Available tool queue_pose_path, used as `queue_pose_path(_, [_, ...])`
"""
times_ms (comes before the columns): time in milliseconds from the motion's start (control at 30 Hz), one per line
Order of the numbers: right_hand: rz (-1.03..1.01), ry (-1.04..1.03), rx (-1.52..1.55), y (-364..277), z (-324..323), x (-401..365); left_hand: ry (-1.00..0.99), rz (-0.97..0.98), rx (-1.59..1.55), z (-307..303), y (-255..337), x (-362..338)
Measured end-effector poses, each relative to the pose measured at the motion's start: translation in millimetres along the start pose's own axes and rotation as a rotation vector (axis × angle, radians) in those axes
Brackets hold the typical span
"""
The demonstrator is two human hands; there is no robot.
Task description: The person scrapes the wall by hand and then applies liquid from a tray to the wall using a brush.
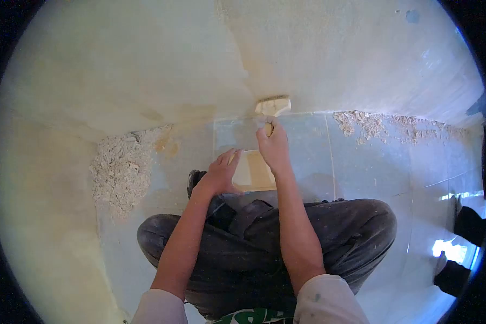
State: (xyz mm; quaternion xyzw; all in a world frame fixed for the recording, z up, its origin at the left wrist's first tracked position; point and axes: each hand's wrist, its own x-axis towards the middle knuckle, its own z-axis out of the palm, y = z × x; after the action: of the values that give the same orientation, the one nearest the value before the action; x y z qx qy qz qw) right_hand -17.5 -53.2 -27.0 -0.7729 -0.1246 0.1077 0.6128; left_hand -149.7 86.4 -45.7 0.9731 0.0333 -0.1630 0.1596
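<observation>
My right hand (pixel 274 144) is wrapped round the handle of a wide, pale brush (pixel 273 105), whose bristle edge lies against the foot of the wall (pixel 308 59). Just below and to the left, my left hand (pixel 220 174) grips the left side of a shallow, cream-coloured tray (pixel 261 170). The thumb is at the tray's lower edge and the fingers are near its upper left corner. Inside the tray a tan area shows beside a paler one.
Scraped flakes lie in a heap (pixel 121 173) at the left corner of the tiled floor (pixel 302 146). More flakes (pixel 364 125) line the wall's foot at right. A person's dark-clad legs and feet (pixel 461 248) show at the far right.
</observation>
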Motion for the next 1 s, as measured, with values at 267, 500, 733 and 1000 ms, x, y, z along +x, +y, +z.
queue_pose_path(267, [-0.226,-0.020,0.121,-100.7,-21.1,-30.1,-0.014,0.001,-0.016,-1.4,0.2,0.6])
queue_pose_path(500, [-0.241,-0.356,0.249,-98.6,-48.0,-16.0,0.017,0.015,0.005,8.3,-5.4,3.0])
queue_pose_path(733, [0.113,-0.401,0.123,-43.8,-30.7,-3.5,-0.043,-0.017,-0.005,0.8,0.2,3.2])
queue_pose_path(1000, [0.563,0.007,0.589,-0.5,-8.0,-0.6,-0.041,-0.042,-0.011,-0.1,1.7,1.2])
